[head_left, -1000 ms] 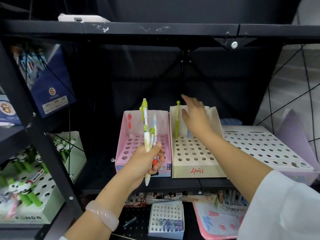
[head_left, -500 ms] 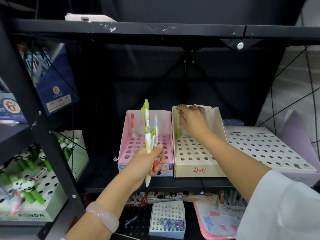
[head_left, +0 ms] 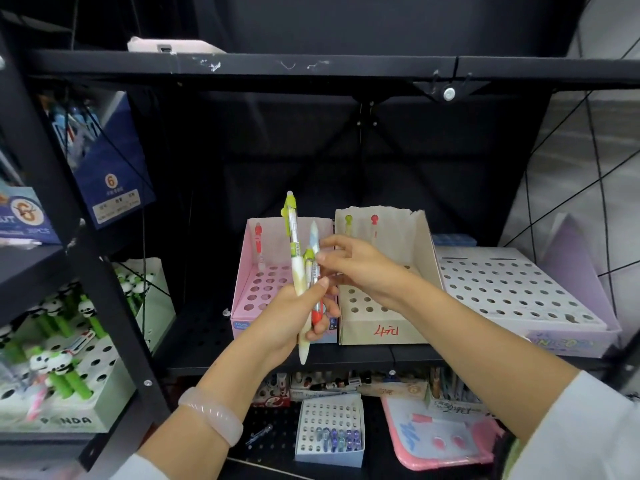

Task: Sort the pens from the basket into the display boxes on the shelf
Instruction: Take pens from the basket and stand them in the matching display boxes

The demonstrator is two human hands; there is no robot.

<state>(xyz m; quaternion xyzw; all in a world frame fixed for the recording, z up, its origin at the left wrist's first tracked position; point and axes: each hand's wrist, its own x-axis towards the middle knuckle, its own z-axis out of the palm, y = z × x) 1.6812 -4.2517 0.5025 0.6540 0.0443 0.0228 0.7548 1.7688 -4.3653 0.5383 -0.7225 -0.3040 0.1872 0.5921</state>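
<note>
My left hand (head_left: pixel 291 317) is closed around a bundle of pens (head_left: pixel 295 258) held upright in front of the shelf: a tall green-and-white one, a pale blue one and a shorter red-tipped one. My right hand (head_left: pixel 360 268) has its fingers apart, with the fingertips touching the bundle from the right. Behind the hands, the pink display box (head_left: pixel 249 292) holds one red pen (head_left: pixel 258 237) in its back row. In the back row of the beige display box (head_left: pixel 381 327) stand a green-topped pen (head_left: pixel 348 223) and a red-topped pen (head_left: pixel 374 223). No basket is in view.
A wide white-and-lilac display box (head_left: pixel 519 289) with many holes sits to the right. A panda pen box (head_left: pixel 69 393) and blue boxes (head_left: pixel 110 174) fill the left bay behind a black post (head_left: pixel 86 271). Below are a small white box (head_left: pixel 329 431) and a pink tray (head_left: pixel 443 441).
My right hand drew back from the beige box's back row to the pens in my left hand. A red-topped pen now shows beside the green-topped one. My left hand stayed put.
</note>
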